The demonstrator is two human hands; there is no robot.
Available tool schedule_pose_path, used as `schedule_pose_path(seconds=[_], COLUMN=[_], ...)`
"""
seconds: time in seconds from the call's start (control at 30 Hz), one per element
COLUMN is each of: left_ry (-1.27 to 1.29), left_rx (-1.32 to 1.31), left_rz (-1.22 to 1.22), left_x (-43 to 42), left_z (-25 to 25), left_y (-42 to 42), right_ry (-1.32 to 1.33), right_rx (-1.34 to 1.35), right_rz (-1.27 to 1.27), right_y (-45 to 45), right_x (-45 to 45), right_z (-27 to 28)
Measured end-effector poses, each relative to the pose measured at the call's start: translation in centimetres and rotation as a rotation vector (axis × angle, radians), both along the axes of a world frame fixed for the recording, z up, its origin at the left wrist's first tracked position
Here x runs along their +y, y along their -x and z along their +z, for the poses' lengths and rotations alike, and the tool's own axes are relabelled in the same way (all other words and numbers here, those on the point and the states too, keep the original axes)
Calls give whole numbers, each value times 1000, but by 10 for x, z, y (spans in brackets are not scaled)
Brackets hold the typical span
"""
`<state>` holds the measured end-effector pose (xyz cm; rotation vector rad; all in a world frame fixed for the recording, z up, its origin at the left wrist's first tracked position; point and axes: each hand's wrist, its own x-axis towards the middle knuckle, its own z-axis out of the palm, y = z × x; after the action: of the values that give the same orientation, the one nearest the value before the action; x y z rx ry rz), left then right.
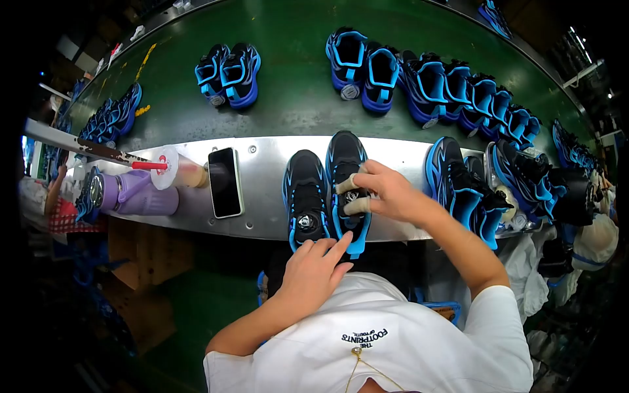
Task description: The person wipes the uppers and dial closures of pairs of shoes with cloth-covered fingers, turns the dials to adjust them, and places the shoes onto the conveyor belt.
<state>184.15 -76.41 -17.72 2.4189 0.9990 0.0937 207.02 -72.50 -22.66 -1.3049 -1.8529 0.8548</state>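
Two black-and-blue sneakers stand side by side at the metal edge, toes pointing away from me. The left sneaker (304, 190) has a round lacing dial (306, 222) on its tongue. My right hand (386, 192) reaches over the right sneaker (346, 154) from the side, its covered fingertips closed around that shoe's lacing dial (352, 196). Below, my left hand (314, 270) lies at the heel ends of the pair, fingers stretched out, the index finger near the right sneaker's collar. Part of the left sneaker's heel is hidden behind this hand.
A phone (225, 182), a purple tumbler (147, 194) and a metal bar (85, 145) are on the left. More sneakers (468, 190) stand close on my right. Behind, a green conveyor belt (288, 78) carries several pairs, including one pair (239, 82) at the back left.
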Motion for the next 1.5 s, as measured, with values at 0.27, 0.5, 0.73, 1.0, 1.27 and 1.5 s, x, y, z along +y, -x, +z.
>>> schedule_pose_path(seconds=[0.27, 0.5, 0.73, 1.0, 1.27, 1.5], left_ry=[109, 100, -7, -17, 104, -123], left_rx=[-68, -151, -135, 240, 420, -171], left_rz=[34, 54, 51, -141, -255, -96], left_x=[10, 37, 70, 101, 108, 57], left_z=[7, 20, 11, -18, -4, 3], left_y=[-4, -15, -37, -90, -109, -61], right_ry=[-36, 6, 93, -29, -17, 135], right_rx=[-78, 113, 314, 38, 71, 228], right_rz=[-268, -20, -150, -110, -84, 47], right_y=[12, -7, -30, -12, -19, -54], right_x=[-21, -10, -11, -26, -28, -24], right_z=[-9, -7, -27, -42, -56, -29])
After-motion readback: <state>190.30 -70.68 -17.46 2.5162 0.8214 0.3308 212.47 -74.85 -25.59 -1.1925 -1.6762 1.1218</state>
